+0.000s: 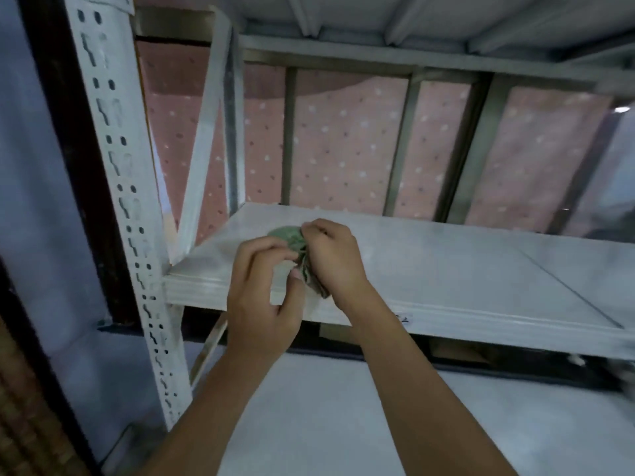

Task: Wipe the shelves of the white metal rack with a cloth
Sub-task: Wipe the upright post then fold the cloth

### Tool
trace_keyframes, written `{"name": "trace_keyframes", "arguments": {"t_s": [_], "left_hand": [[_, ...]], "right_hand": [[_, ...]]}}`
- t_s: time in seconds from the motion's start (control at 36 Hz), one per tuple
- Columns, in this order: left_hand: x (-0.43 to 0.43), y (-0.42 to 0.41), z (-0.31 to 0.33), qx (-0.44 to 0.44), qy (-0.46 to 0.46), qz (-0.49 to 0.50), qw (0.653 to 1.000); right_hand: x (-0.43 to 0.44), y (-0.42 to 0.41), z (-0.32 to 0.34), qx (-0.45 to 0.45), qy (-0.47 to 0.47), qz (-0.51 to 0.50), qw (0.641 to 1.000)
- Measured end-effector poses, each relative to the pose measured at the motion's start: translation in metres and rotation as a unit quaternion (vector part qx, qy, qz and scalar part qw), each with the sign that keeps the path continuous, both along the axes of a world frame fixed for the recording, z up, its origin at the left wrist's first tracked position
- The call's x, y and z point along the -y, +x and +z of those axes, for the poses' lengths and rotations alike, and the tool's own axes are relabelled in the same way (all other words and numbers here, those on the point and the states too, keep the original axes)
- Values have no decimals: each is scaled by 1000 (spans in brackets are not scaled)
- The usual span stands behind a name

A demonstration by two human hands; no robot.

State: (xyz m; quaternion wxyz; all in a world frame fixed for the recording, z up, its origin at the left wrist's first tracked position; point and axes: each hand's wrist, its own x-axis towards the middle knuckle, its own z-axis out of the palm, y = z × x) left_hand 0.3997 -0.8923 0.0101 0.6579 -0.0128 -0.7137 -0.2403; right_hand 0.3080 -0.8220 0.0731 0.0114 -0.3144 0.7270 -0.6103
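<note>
A small crumpled green cloth (296, 249) is bunched between both hands, just above the front left part of a white shelf (446, 269) of the white metal rack. My left hand (264, 293) pinches the cloth's lower part with its fingertips. My right hand (335, 259) grips the cloth from the right, fingers curled around it. Much of the cloth is hidden behind the hands.
The rack's perforated white upright (134, 207) stands at the left with a diagonal brace (202, 142) behind it. Another shelf (378, 18) hangs overhead. A pink dotted curtain (343, 146) and window bars lie behind the rack. A lower white surface (309, 407) spreads beneath.
</note>
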Motion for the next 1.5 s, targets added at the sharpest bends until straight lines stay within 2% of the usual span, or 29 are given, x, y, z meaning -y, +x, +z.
{"name": "trace_keyframes", "arguments": {"t_s": [0.08,0.17,0.22,0.28,0.36,0.44,0.61,0.83,0.97,1.14,1.25,1.36,1.5], "left_hand": [[-20,-5,2,19,35,-39,998],[-41,-12,6,54,142,-124,981],[-56,-18,10,108,228,-187,949],[-72,-25,12,174,278,-258,909],[-105,-36,16,249,284,-355,855],[-144,-47,17,272,294,-416,817],[-234,-73,14,266,257,-418,830],[-387,-107,11,273,224,-462,814],[-477,-121,12,287,200,-484,802],[-568,-141,13,294,196,-512,783],[-625,-153,19,297,221,-548,750],[-674,-172,26,305,239,-563,730],[-731,-205,26,325,163,-576,732]], "right_hand": [[-37,-1,-4,26,-26,6,999],[-83,-2,-5,80,-75,31,994],[-114,-3,-6,102,-84,45,990],[-147,-4,-7,108,-86,44,989],[-195,-4,-6,112,-87,46,989],[-241,-3,-5,107,-86,36,990],[-341,-11,-11,74,-62,-68,993],[-505,-20,-29,71,36,-113,990],[-601,-25,-29,17,92,-163,982],[-699,-28,-24,15,39,-213,976],[-748,-25,-18,28,0,-235,972],[-787,-27,-25,72,-86,-261,959],[-832,-34,-44,125,-167,-280,937]]}}
